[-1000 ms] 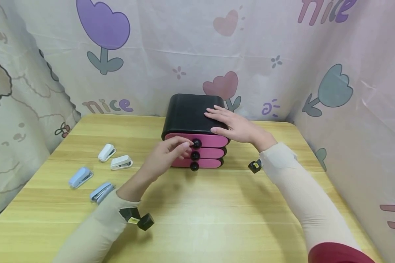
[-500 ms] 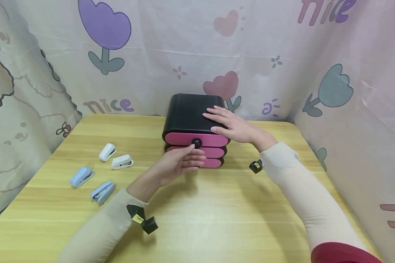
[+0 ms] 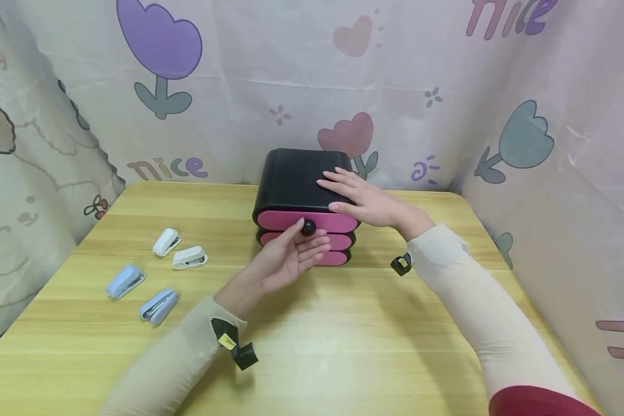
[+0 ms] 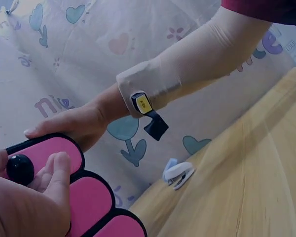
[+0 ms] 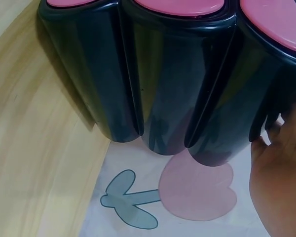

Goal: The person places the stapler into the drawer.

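Observation:
A small black drawer cabinet (image 3: 304, 179) with three stacked pink-fronted drawers stands at the back of the table. In the head view my left hand (image 3: 278, 260) is palm up at the top drawer (image 3: 275, 219), its round black knob (image 3: 308, 227) between thumb and fingers. The left wrist view shows the same knob (image 4: 20, 169) with the thumb on one side and fingertips on the other. My right hand (image 3: 366, 202) rests with spread, straight fingers on the cabinet's top right edge. All the drawers look closed; the left hand covers the lower knobs.
Two white mini staplers (image 3: 167, 242) and two light blue ones (image 3: 126, 281) lie on the wooden table (image 3: 364, 346), left of the cabinet. A printed curtain (image 3: 255, 104) hangs behind the table and along its sides.
My left hand has turned palm up, from reaching over the top knob with the fingers to having the thumb at its left and fingers at its right. The right hand stays on the cabinet.

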`<state>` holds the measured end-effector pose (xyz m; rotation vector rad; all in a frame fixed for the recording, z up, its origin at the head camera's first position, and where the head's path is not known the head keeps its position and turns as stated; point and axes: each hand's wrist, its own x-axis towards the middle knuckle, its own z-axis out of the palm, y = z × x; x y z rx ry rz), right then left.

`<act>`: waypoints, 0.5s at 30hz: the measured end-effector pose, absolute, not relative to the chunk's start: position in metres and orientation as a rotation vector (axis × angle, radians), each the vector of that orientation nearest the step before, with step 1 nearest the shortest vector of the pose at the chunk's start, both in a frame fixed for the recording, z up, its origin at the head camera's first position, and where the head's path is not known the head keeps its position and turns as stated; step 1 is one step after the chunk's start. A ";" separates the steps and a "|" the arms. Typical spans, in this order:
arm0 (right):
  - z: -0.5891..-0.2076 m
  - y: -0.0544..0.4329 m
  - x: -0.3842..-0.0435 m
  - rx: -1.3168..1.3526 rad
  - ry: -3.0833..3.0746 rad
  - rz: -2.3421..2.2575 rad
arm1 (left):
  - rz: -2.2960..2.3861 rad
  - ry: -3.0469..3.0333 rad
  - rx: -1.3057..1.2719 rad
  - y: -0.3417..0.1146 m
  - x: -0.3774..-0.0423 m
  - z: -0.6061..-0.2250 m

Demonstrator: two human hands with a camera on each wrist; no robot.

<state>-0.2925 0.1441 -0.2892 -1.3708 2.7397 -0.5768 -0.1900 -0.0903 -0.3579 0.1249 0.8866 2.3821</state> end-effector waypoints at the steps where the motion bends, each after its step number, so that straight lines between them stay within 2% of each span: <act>1: -0.290 0.144 -0.292 -1.372 2.740 -0.580 | 2.395 0.872 0.115 -0.089 -0.189 -0.357; 15: -0.290 0.145 -0.289 -1.364 2.706 -0.660 | 2.407 0.937 0.036 -0.086 -0.167 -0.353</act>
